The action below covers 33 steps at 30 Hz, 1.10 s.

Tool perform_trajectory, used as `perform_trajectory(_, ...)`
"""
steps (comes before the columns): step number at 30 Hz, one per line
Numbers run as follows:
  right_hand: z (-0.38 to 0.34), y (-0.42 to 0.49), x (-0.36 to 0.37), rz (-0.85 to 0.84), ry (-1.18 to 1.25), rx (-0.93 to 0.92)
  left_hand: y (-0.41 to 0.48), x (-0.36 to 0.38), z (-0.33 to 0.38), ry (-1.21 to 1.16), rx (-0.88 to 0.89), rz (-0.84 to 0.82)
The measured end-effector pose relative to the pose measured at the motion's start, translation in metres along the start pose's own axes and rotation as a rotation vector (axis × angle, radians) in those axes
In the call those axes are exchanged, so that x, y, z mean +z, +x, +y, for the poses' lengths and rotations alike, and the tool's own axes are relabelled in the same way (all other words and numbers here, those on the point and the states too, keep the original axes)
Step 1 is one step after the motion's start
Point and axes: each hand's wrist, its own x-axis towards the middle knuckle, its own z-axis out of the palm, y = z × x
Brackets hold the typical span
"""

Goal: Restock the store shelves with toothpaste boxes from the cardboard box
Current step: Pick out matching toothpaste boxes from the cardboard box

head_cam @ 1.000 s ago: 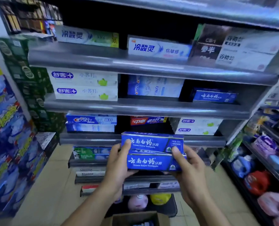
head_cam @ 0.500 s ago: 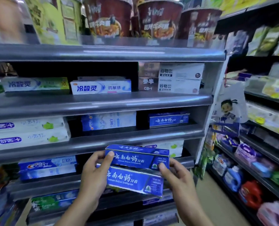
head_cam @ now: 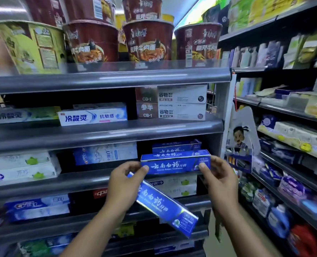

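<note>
Shelving unit [head_cam: 105,78]: one, grey metal with rounded front rims, at least five tiers in view, the lowest blurred. Neighbouring shelves [head_cam: 283,108]: one run at right, its packets and bottles too blurred to count.

Instant-noodle cups, top tier: three dark red cups [head_cam: 91,43] in the front row, more of the same stacked above and behind; one yellow-green cup [head_cam: 29,47] at left.

Second tier: two white-and-blue boxes [head_cam: 92,115] side by side, the left one blurred; two brown-and-white boxes [head_cam: 170,102] stacked at right.

Third tier: two white boxes with green marks [head_cam: 20,167] stacked at left; one pale blue box [head_cam: 105,153] at centre; one shelved dark blue box [head_cam: 176,145] at right.

Fourth tier: two blue-and-white boxes [head_cam: 37,208] stacked at left; one red box [head_cam: 100,193]; two more white boxes [head_cam: 174,186] stacked at right.

Cartoon card [head_cam: 241,138]: one, hanging at the unit's right end.

Toothpaste boxes in hand: two, both long and dark blue, with large white Chinese characters, a small line of Latin lettering beneath and a pale panel at the right end. Upper box [head_cam: 174,163]: level, just in front of the shelved dark blue box. Lower box [head_cam: 167,204]: tilted, right end down, in front of the fourth tier.

Left hand [head_cam: 124,184]: thumb and forefinger pinch the upper box's left end; the other fingers curl round the lower box's raised end. Right hand [head_cam: 219,177]: thumb on the front of the upper box's right end, fingers curled behind it.
</note>
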Motion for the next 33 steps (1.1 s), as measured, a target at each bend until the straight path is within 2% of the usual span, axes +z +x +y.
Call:
perform_trajectory(5, 0.009, 0.043, -0.002, 0.045, -0.180, -0.029, 0.018, 0.025, 0.005, 0.014, -0.042, -0.106)
perform_trajectory(11, 0.012, 0.079, 0.009, 0.069, -0.345, -0.008, 0.038, 0.040, 0.011, 0.052, -0.097, -0.117)
perform_trajectory(16, 0.008, 0.099, 0.022, 0.109, -0.377, -0.006, 0.057, 0.048, 0.019, 0.125, -0.146, -0.083)
perform_trajectory(20, 0.008, 0.113, 0.027, 0.083, -0.457, -0.001, 0.072, 0.056, 0.023, 0.216, -0.167, -0.056)
perform_trajectory(25, 0.014, 0.121, 0.032, -0.054, -0.631, 0.121, 0.083, 0.061, 0.023, 0.349, -0.224, -0.080)
perform_trajectory(30, 0.004, 0.117, 0.026, -0.093, -0.604, 0.148, 0.082, 0.061, 0.024, 0.291, -0.226, -0.054)
perform_trajectory(33, -0.001, 0.096, 0.018, -0.053, -0.519, 0.031, 0.072, 0.057, 0.021, 0.284, -0.180, 0.027)
